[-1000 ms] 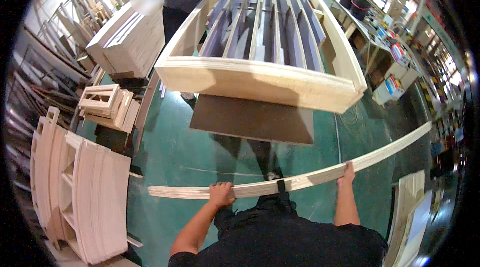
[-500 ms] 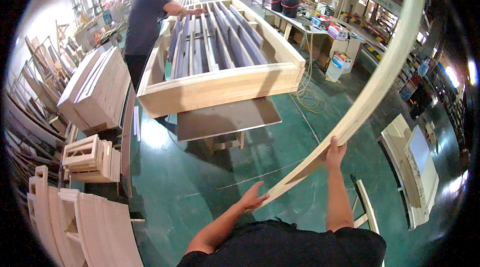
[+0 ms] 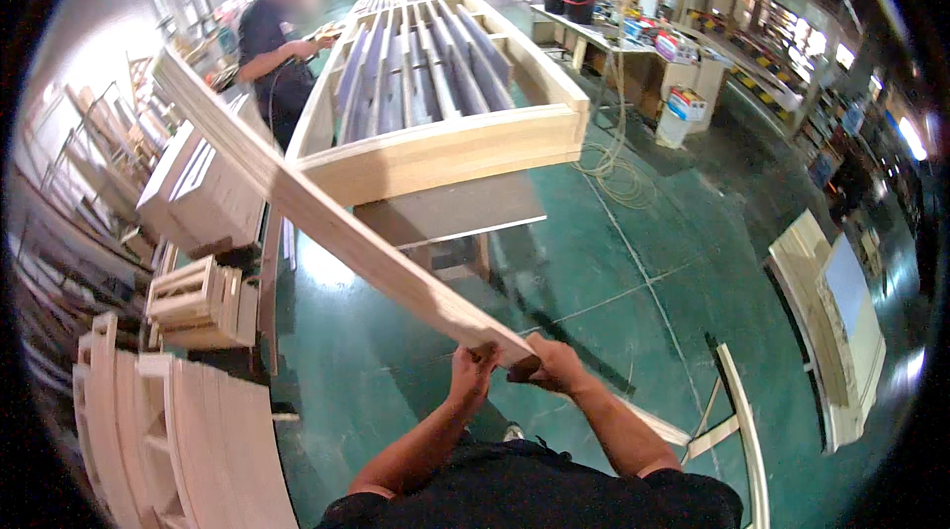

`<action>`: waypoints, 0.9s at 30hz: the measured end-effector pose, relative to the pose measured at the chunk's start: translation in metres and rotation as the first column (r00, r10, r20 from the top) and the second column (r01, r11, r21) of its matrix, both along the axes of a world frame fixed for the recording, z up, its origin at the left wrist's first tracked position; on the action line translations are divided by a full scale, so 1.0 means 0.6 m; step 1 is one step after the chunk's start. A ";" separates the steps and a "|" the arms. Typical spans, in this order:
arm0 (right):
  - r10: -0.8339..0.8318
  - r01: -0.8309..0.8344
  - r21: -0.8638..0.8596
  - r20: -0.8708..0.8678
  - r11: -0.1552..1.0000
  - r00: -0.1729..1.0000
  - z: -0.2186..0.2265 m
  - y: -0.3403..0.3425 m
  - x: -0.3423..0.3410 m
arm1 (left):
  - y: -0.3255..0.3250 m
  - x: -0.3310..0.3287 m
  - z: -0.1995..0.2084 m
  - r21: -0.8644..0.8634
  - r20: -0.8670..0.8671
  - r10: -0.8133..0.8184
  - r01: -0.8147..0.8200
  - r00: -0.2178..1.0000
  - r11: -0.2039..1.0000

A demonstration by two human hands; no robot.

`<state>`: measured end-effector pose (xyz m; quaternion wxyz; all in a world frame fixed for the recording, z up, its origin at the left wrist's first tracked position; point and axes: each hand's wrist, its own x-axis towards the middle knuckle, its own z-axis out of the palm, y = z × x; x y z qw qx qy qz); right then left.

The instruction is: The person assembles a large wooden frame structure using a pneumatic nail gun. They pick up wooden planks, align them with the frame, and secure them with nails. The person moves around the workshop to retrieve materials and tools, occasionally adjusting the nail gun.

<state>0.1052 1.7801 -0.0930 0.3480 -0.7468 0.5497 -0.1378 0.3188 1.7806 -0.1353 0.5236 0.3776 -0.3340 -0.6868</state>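
A long pale wooden plank slants from my hands up to the far left, its far end raised in front of the stacked boards. My left hand is closed on its near part, fingers wrapped at the lower edge. Right beside it, my right hand grips the near end, where a dark patch shows under the fingers. Beyond the plank stands a large wooden frame with long greyish slats inside, resting on a support with a brown panel.
Another person stands at the frame's left side. Wooden stacks line the left. A wooden piece with a crossbar lies at the lower right, near leaning panels. A hose coils on the floor by the workbench.
The plank has swung from pointing up right to pointing up left. My right hand has come down to its near end, and my left hand has closed on it. The other person's arms have drawn back.
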 end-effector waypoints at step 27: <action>-0.179 0.212 -0.008 -0.573 0.977 0.800 0.247 0.079 0.559 | -0.247 0.677 0.164 0.174 -0.168 -0.104 0.133 0.980 0.976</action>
